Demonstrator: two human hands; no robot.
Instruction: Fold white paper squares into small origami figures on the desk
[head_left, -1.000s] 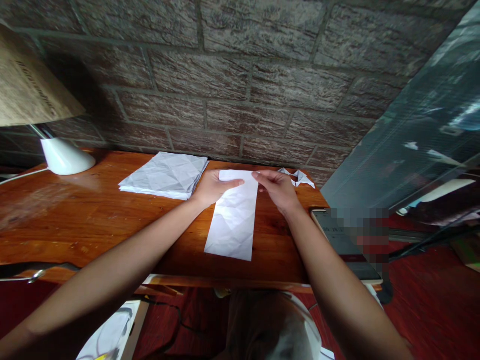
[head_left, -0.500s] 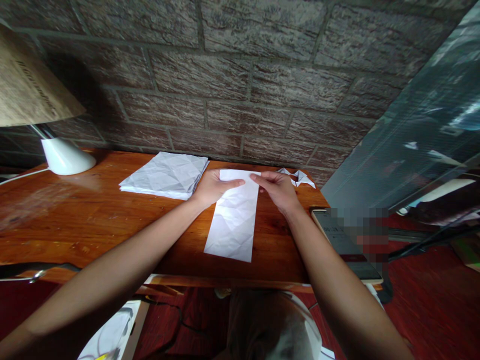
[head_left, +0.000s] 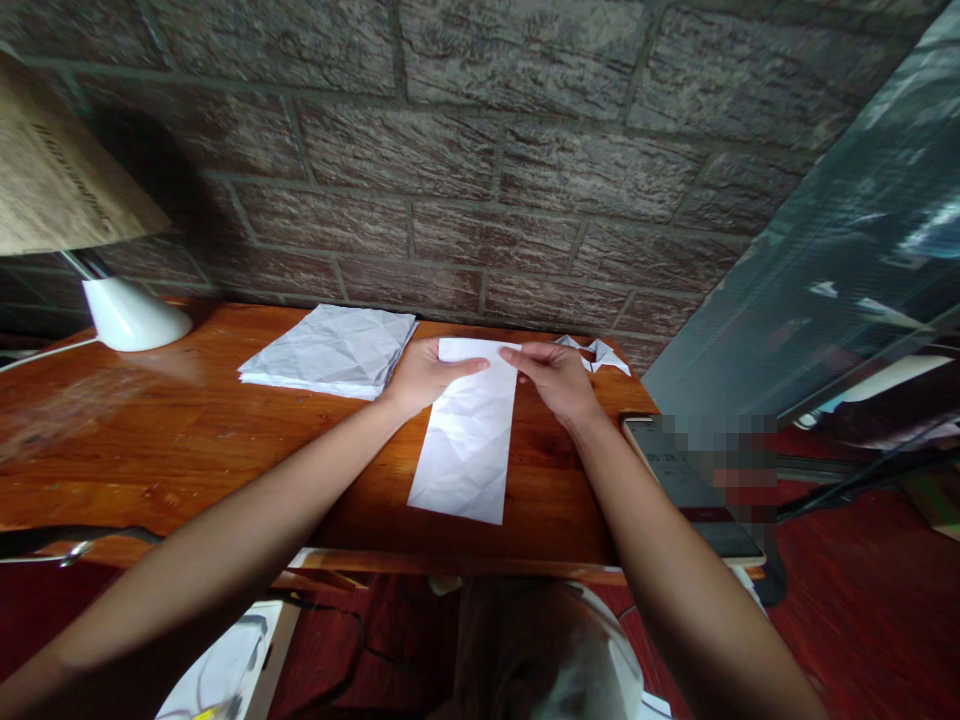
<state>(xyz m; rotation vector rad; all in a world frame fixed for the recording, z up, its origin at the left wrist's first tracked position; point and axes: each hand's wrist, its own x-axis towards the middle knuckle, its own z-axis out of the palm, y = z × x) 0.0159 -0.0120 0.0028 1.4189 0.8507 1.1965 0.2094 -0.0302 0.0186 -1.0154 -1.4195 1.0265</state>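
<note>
A long white creased sheet of paper (head_left: pixel 469 440) lies on the wooden table (head_left: pixel 187 440), folded into a narrow strip running away from me. My left hand (head_left: pixel 424 375) rests on its far left corner, fingers pressed together flat on the paper. My right hand (head_left: pixel 551 378) pinches the far right corner, its fingertips on the sheet's top edge. Both hands meet at the far end of the strip.
A stack of crumpled white sheets (head_left: pixel 330 350) lies left of my hands. Small folded paper pieces (head_left: pixel 600 353) sit at the back right. A white lamp base (head_left: pixel 131 312) stands far left under a brown shade. A phone (head_left: pixel 686 490) lies at the right edge. A brick wall (head_left: pixel 465 170) backs the table.
My right hand's fingertips have crept slightly left along the paper's far edge. The paper and my left hand stay where they were.
</note>
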